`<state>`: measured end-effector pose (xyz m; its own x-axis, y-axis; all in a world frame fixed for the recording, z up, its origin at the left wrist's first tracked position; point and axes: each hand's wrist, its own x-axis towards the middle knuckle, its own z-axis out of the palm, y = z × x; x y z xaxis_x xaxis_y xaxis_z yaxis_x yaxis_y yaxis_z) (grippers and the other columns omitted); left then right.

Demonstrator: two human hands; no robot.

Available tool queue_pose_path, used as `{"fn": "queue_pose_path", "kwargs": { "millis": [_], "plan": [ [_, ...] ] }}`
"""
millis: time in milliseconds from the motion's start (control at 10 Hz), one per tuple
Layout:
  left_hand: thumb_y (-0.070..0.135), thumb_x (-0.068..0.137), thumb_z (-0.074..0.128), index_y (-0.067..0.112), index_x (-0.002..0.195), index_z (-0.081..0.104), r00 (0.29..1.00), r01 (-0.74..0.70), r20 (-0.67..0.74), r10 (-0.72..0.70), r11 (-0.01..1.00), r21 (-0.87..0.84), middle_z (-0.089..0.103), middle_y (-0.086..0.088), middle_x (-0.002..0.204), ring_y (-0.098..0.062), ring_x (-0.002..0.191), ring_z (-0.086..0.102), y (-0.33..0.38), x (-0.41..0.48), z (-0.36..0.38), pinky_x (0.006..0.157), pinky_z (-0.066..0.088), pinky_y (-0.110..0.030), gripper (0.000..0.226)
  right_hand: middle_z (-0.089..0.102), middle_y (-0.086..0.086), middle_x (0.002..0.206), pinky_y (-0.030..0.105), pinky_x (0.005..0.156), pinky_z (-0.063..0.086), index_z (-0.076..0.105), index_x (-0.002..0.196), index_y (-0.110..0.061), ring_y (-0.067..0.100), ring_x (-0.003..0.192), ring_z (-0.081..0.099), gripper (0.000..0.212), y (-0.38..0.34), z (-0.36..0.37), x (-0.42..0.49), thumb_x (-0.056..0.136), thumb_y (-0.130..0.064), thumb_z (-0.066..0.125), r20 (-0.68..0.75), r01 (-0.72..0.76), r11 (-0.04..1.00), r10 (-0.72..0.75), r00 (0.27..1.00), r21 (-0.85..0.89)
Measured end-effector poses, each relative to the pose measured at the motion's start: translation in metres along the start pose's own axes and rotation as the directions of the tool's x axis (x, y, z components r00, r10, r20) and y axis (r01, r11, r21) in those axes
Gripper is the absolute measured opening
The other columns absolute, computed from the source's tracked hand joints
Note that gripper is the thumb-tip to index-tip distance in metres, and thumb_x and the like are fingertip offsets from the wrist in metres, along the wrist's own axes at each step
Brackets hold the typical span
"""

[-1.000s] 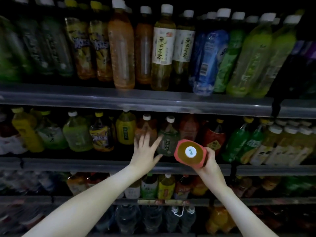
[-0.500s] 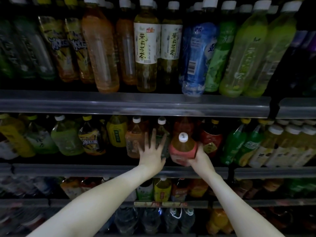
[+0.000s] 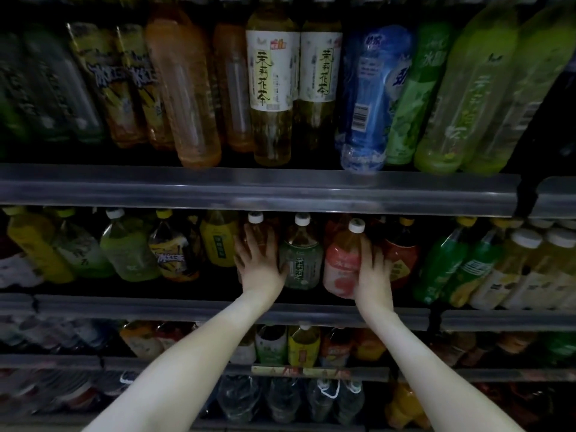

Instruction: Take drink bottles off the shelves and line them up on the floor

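A: Where is the pink bottle (image 3: 341, 263)?
B: On the middle shelf (image 3: 156, 310), at 3 o'clock from the green bottle (image 3: 300, 260). The right hand (image 3: 372, 275) closes its grip around it.
A: And the left hand (image 3: 260, 266)?
B: Its grip is wide, with fingers flat on the amber bottle (image 3: 256, 226) at 9 o'clock.

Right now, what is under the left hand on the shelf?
An amber plastic bottle with a white cap: only its cap and shoulder show above the left hand. The hand covers its label and lower body.
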<state>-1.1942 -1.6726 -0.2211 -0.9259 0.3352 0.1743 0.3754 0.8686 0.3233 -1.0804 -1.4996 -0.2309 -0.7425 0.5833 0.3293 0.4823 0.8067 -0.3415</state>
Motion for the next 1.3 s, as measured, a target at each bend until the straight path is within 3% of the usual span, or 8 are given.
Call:
{"fn": "queue_pose_path", "kwargs": {
  "millis": [200, 500, 700, 800, 900, 1000, 1100, 1300],
  "plan": [
    [0.055, 0.090, 0.048, 0.029, 0.152, -0.003, 1.000, 0.004, 0.009, -0.004, 1.000, 0.009, -0.024, -0.017, 0.154, -0.048, 0.140, -0.014, 0.001, 0.002, 0.001, 0.114, 0.009, -0.058, 0.084, -0.005, 0.014, 0.158, 0.041, 0.117, 0.020, -0.010, 0.151, -0.019, 0.034, 0.145, 0.004, 0.099, -0.017, 0.000, 0.013, 0.086, -0.012, 0.064, 0.217, -0.088, 0.979, 0.047, 0.975, 0.185],
    [0.047, 0.093, 0.046, 0.031, 0.151, -0.005, 0.998, -0.069, 0.000, 0.069, 0.998, 0.004, -0.026, -0.018, 0.153, -0.050, 0.139, -0.016, -0.006, 0.000, 0.002, 0.114, 0.009, -0.061, 0.079, 0.003, 0.021, 0.155, 0.050, 0.114, 0.024, -0.003, 0.150, -0.013, 0.040, 0.140, 0.010, 0.101, -0.025, 0.009, 0.018, 0.082, -0.028, 0.071, 0.157, -0.163, 0.959, 0.129, 0.979, 0.230],
    [0.023, 0.092, 0.050, 0.030, 0.152, 0.002, 0.967, -0.252, 0.014, 0.254, 0.965, -0.071, -0.023, -0.016, 0.155, -0.045, 0.139, -0.026, -0.032, -0.015, 0.003, 0.114, 0.016, -0.060, 0.078, -0.006, 0.022, 0.156, 0.046, 0.116, 0.021, -0.012, 0.150, -0.014, 0.038, 0.144, 0.002, 0.104, -0.023, 0.013, 0.018, 0.085, -0.026, 0.068, 0.144, -0.131, 0.980, 0.109, 0.984, 0.150],
    [0.019, 0.091, 0.053, 0.024, 0.153, 0.004, 0.962, -0.266, 0.032, 0.271, 0.957, -0.116, -0.013, -0.017, 0.156, -0.042, 0.143, -0.010, -0.053, -0.025, 0.005, 0.114, 0.023, -0.052, 0.079, -0.006, 0.025, 0.156, 0.047, 0.118, 0.014, -0.012, 0.150, -0.012, 0.038, 0.145, -0.001, 0.105, -0.030, 0.015, 0.011, 0.084, -0.028, 0.068, 0.087, -0.122, 0.980, 0.109, 0.990, 0.154],
    [0.020, 0.091, 0.055, 0.027, 0.152, -0.001, 0.984, -0.101, 0.119, 0.133, 0.964, -0.245, -0.004, -0.015, 0.157, -0.041, 0.138, 0.024, -0.067, -0.028, -0.001, 0.106, 0.040, -0.043, 0.083, -0.006, 0.029, 0.155, 0.047, 0.118, 0.007, -0.010, 0.151, -0.008, 0.041, 0.144, -0.002, 0.104, -0.039, 0.019, -0.001, 0.084, -0.027, 0.068, 0.059, -0.114, 0.979, 0.106, 0.993, 0.171],
    [0.028, 0.091, 0.056, 0.029, 0.149, -0.016, 0.962, -0.040, 0.257, 0.095, 0.977, -0.212, -0.008, -0.016, 0.158, -0.040, 0.135, 0.030, -0.063, -0.027, -0.002, 0.105, 0.040, -0.044, 0.092, -0.009, 0.028, 0.155, 0.046, 0.117, 0.007, -0.010, 0.151, -0.009, 0.040, 0.145, -0.005, 0.104, -0.045, 0.021, -0.010, 0.084, -0.021, 0.068, 0.068, -0.110, 0.987, 0.103, 0.992, 0.119],
    [0.035, 0.092, 0.052, 0.018, 0.150, -0.013, 0.969, 0.000, 0.245, 0.017, 0.998, -0.068, -0.012, -0.022, 0.155, -0.039, 0.144, -0.001, -0.024, -0.041, -0.001, 0.118, 0.010, -0.051, 0.088, 0.000, 0.025, 0.156, 0.042, 0.116, 0.017, -0.001, 0.151, -0.009, 0.039, 0.143, 0.006, 0.089, -0.045, 0.012, -0.021, 0.088, -0.016, 0.061, 0.106, -0.112, 0.989, 0.101, 0.989, 0.098],
    [0.025, 0.095, 0.048, 0.017, 0.147, 0.013, 0.915, -0.209, 0.286, 0.284, 0.941, -0.266, 0.009, -0.017, 0.152, -0.034, 0.137, 0.016, 0.046, -0.066, 0.009, 0.111, 0.029, -0.040, 0.063, 0.048, 0.010, 0.133, 0.035, 0.095, 0.045, 0.045, 0.133, -0.009, 0.024, 0.120, 0.046, 0.037, -0.003, -0.018, -0.045, 0.098, -0.020, 0.046, 0.272, -0.149, 0.966, 0.089, 0.958, 0.209]
  ]
}}
